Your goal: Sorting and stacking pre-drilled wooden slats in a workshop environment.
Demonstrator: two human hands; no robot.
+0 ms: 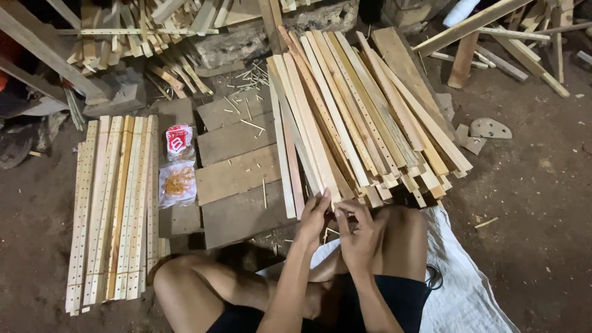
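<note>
My left hand point(313, 217) rests its fingertips on the near end of a pale wooden slat point(320, 132), one of a fanned pile of long drilled slats point(370, 105) leaning toward me. My right hand point(357, 231) is curled just beside it, pinching what looks like a thin wooden peg point(330, 231); the peg is mostly hidden by the fingers. Both hands meet over my bare knees, at the lower edge of the pile.
A flat row of drilled slats point(114, 203) lies at the left. Dark planks point(237, 176) with scattered pegs form the work surface, with two plastic packets point(177, 166) on them. A white sack point(462, 290) lies under me. Scrap wood point(142, 31) is heaped behind.
</note>
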